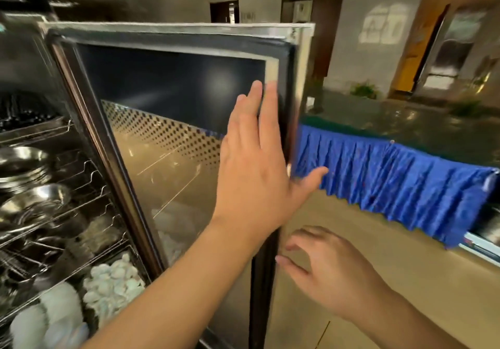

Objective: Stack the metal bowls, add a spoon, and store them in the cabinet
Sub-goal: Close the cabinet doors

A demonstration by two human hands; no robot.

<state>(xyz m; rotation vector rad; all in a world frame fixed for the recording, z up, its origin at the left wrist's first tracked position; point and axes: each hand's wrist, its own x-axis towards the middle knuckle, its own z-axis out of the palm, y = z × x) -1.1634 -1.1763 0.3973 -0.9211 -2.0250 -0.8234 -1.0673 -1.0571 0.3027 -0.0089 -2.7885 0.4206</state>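
The cabinet door stands open, its dark glass inner side facing me. My left hand lies flat against the door near its free edge, fingers straight, thumb hooked past the edge, holding nothing. My right hand hovers lower by the same edge with its fingers spread and empty; whether it touches the door I cannot tell. Inside the cabinet at the left, metal bowls sit on wire shelves, with another metal bowl on the shelf above. No spoon can be made out in them through the blur.
A basket of white ceramic spoons and white dishes fill the cabinet's bottom rack. A table with a blue pleated skirt stands to the right, beyond the door. Tan floor lies below it.
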